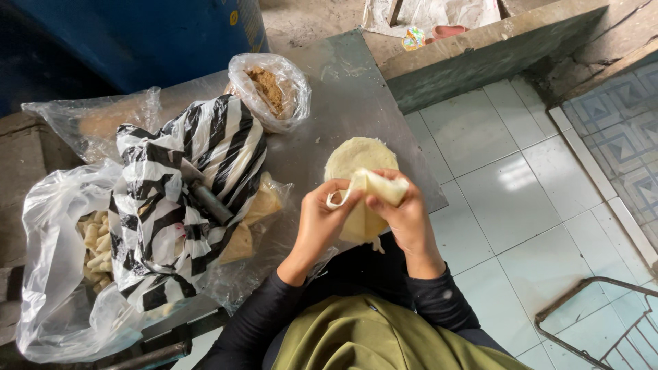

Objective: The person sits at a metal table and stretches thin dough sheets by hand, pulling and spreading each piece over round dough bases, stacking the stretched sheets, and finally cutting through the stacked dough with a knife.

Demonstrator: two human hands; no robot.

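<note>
Head view, looking down on a grey metal tabletop [356,89] with the person seated at its near edge, dark sleeves and an olive-green garment at the bottom of the frame.

Left hand [321,220]: fingers curled, pinching the left edge of a thin, pale cream sheet of dough wrapper [367,195]. Right hand [406,216]: fingers closed over the right side of the same wrapper, thumb pressing on the folded top. The wrapper is held off the table between both hands, folded over at its upper edge, its lower part hanging down between the palms. Whether anything is inside the fold cannot be told.

Just beyond the hands, flat on the tabletop: a round stack of pale cream wrappers [358,156], partly hidden by the held sheet.

Left of the hands: a black-and-white striped plastic bag [181,199], crumpled, with a dark cylindrical handle-like object [209,202] lying on it. Beside it, a clear plastic bag [55,260] containing pale rolled pieces [96,243]. Behind the striped bag, near the far edge, a small clear plastic bag of brown crumbly filling [269,89], open at the top.

Right of the table: pale tiled floor [507,192] and part of a metal wire frame [603,322] at the lower right corner.
</note>
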